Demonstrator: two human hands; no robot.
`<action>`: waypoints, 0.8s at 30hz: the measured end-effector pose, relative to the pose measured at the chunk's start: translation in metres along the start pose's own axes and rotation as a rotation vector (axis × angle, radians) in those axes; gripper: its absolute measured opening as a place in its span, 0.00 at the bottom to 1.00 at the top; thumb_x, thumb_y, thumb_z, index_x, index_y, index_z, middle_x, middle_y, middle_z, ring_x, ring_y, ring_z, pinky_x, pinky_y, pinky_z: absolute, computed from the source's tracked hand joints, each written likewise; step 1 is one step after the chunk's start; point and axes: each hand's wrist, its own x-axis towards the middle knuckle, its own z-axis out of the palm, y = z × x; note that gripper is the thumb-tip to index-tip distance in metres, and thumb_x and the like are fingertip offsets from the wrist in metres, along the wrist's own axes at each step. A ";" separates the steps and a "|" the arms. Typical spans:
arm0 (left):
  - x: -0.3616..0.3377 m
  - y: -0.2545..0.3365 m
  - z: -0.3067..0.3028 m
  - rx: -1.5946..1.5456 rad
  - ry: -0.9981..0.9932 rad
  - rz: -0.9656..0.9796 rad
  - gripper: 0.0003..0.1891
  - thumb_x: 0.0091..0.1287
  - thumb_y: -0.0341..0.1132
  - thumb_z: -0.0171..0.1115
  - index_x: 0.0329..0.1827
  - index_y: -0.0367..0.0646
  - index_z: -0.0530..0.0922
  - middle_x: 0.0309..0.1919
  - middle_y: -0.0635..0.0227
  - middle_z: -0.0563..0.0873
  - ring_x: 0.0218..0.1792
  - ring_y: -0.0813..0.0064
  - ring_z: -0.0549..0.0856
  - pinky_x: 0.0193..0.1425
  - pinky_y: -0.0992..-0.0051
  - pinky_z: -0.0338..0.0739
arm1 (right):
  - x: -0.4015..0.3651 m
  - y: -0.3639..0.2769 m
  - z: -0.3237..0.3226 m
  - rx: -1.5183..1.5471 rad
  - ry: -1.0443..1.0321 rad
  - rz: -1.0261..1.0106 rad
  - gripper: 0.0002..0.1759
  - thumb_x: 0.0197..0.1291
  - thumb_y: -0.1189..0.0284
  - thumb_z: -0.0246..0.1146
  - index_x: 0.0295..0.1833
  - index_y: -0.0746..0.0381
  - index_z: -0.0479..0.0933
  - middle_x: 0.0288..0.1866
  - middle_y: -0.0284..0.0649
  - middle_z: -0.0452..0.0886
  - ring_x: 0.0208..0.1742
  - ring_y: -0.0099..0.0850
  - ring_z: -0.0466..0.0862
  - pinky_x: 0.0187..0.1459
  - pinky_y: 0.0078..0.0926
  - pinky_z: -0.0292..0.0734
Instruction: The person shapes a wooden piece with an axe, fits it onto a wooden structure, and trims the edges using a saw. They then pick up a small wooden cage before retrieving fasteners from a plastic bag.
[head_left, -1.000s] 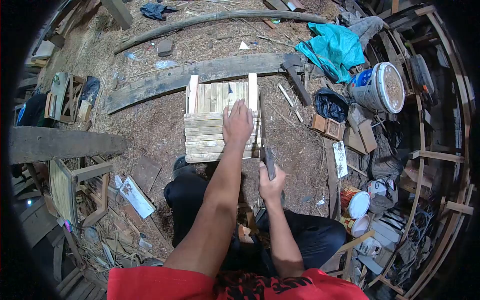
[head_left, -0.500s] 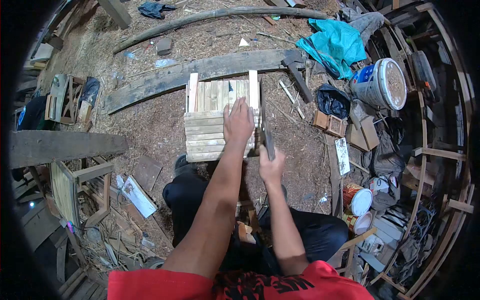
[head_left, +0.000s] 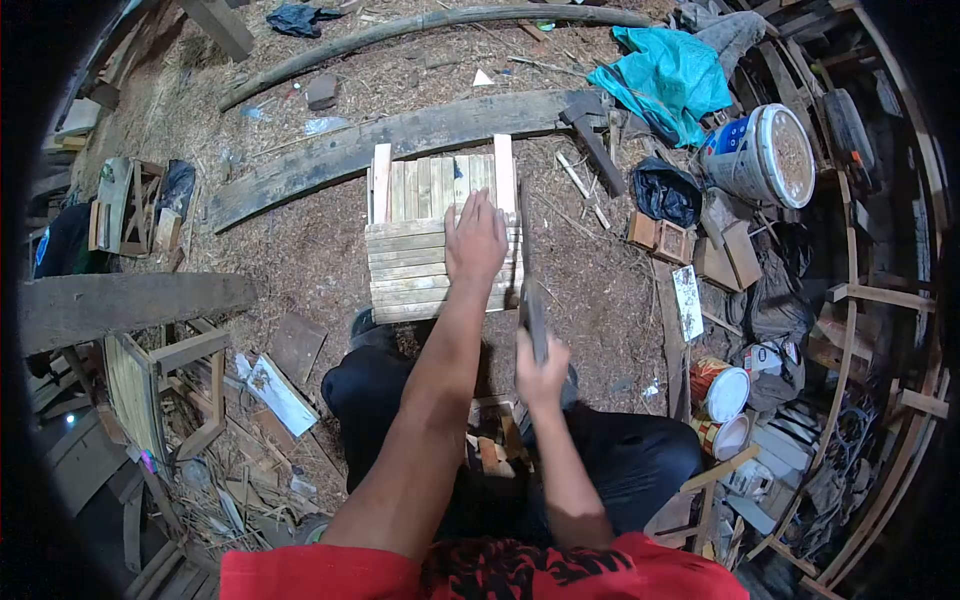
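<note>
A wooden piece built of pale slats (head_left: 405,262) lies in front of my knees, with two upright strips at its far end. My left hand (head_left: 476,240) presses flat on its top near the right side, fingers stretched forward. In my right hand (head_left: 542,372) is the handle of a saw (head_left: 533,300), fingers wrapped round it. The long dark blade shows nearly edge-on and runs along the right ends of the slats, pointing away from me. Its teeth are hidden from this angle.
Beyond the slats lies a long grey plank (head_left: 300,178), with a dark hammer-like tool (head_left: 597,155) at its right end. A white bucket (head_left: 745,155), a teal plastic sheet (head_left: 665,80) and paint cans (head_left: 722,392) stand or lie rightward. A wooden frame (head_left: 190,370) is at left.
My right hand has drawn back toward me with the saw, along the right edge of the slats. My left hand stays pressed on the slats.
</note>
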 end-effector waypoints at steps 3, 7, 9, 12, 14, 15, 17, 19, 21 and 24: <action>0.002 0.003 -0.003 -0.002 0.010 -0.005 0.20 0.75 0.38 0.51 0.66 0.39 0.74 0.69 0.63 0.77 0.73 0.68 0.72 0.79 0.55 0.54 | -0.005 0.016 -0.003 0.031 -0.009 0.079 0.16 0.64 0.68 0.63 0.28 0.67 0.74 0.18 0.36 0.72 0.24 0.22 0.72 0.28 0.32 0.69; -0.003 0.003 0.000 -0.011 0.037 0.003 0.20 0.75 0.38 0.51 0.65 0.39 0.74 0.68 0.62 0.77 0.72 0.68 0.72 0.79 0.55 0.54 | 0.068 -0.006 0.019 0.026 -0.032 0.049 0.14 0.63 0.70 0.64 0.27 0.67 0.74 0.18 0.34 0.70 0.24 0.22 0.72 0.28 0.30 0.69; -0.001 0.002 -0.003 -0.021 0.037 0.005 0.20 0.75 0.38 0.51 0.65 0.39 0.74 0.68 0.62 0.78 0.72 0.67 0.72 0.79 0.55 0.54 | 0.060 -0.010 0.016 0.018 -0.009 0.032 0.14 0.63 0.70 0.64 0.27 0.67 0.74 0.18 0.35 0.70 0.24 0.22 0.72 0.28 0.30 0.69; -0.003 0.002 0.000 -0.010 0.054 0.029 0.18 0.74 0.37 0.52 0.63 0.39 0.75 0.68 0.62 0.78 0.72 0.67 0.72 0.79 0.55 0.54 | -0.003 0.015 -0.007 -0.007 0.002 0.017 0.15 0.64 0.68 0.64 0.28 0.67 0.75 0.17 0.35 0.70 0.23 0.22 0.71 0.26 0.31 0.68; 0.004 0.002 0.001 -0.009 0.058 0.024 0.17 0.74 0.38 0.52 0.61 0.40 0.75 0.68 0.62 0.78 0.72 0.67 0.72 0.79 0.55 0.54 | -0.010 0.021 -0.014 -0.005 -0.009 0.021 0.16 0.64 0.67 0.64 0.27 0.67 0.74 0.17 0.36 0.70 0.22 0.22 0.71 0.26 0.32 0.67; 0.001 0.000 0.001 -0.004 0.044 0.029 0.17 0.74 0.38 0.52 0.61 0.40 0.76 0.68 0.62 0.78 0.72 0.66 0.72 0.79 0.55 0.54 | -0.010 0.019 -0.012 0.012 -0.004 0.060 0.17 0.64 0.67 0.64 0.27 0.67 0.74 0.16 0.36 0.69 0.22 0.22 0.71 0.25 0.32 0.67; 0.004 0.000 0.001 -0.006 0.075 0.042 0.16 0.74 0.37 0.52 0.59 0.40 0.76 0.68 0.62 0.78 0.72 0.66 0.72 0.78 0.54 0.55 | 0.019 0.011 0.001 0.013 0.011 0.057 0.17 0.64 0.67 0.64 0.26 0.66 0.74 0.16 0.36 0.69 0.21 0.22 0.70 0.25 0.32 0.67; -0.003 -0.002 0.004 -0.012 0.081 0.039 0.15 0.74 0.37 0.52 0.58 0.40 0.76 0.68 0.62 0.78 0.72 0.66 0.73 0.78 0.54 0.55 | 0.059 -0.001 0.019 -0.033 0.027 0.013 0.17 0.64 0.69 0.65 0.25 0.66 0.73 0.16 0.36 0.68 0.21 0.21 0.70 0.25 0.30 0.67; -0.001 -0.003 0.007 -0.018 0.092 0.037 0.15 0.74 0.37 0.52 0.58 0.41 0.76 0.68 0.62 0.78 0.72 0.66 0.73 0.78 0.54 0.55 | 0.051 -0.003 0.015 -0.011 0.019 0.042 0.17 0.63 0.70 0.65 0.24 0.66 0.72 0.16 0.37 0.68 0.21 0.21 0.71 0.25 0.30 0.67; -0.002 -0.001 0.004 -0.016 0.080 0.043 0.14 0.74 0.37 0.52 0.57 0.41 0.76 0.68 0.62 0.78 0.71 0.66 0.73 0.78 0.53 0.55 | -0.007 0.000 -0.011 -0.082 -0.022 -0.022 0.16 0.63 0.70 0.65 0.24 0.66 0.73 0.16 0.37 0.68 0.20 0.21 0.71 0.25 0.31 0.67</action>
